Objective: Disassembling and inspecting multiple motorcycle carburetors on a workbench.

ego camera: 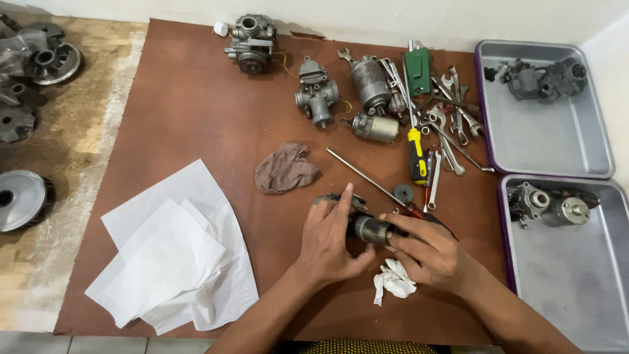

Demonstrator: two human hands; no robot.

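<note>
Bare forearms, yellow-patterned garment [367,346]

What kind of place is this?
Most likely a small engine repair workbench: carburetors, a heap of wrenches and metal trays of parts surround the hands, which hold a small cylindrical motor part.

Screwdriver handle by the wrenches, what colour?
Yellow and black screwdriver handle, clearest in the head view.
</note>
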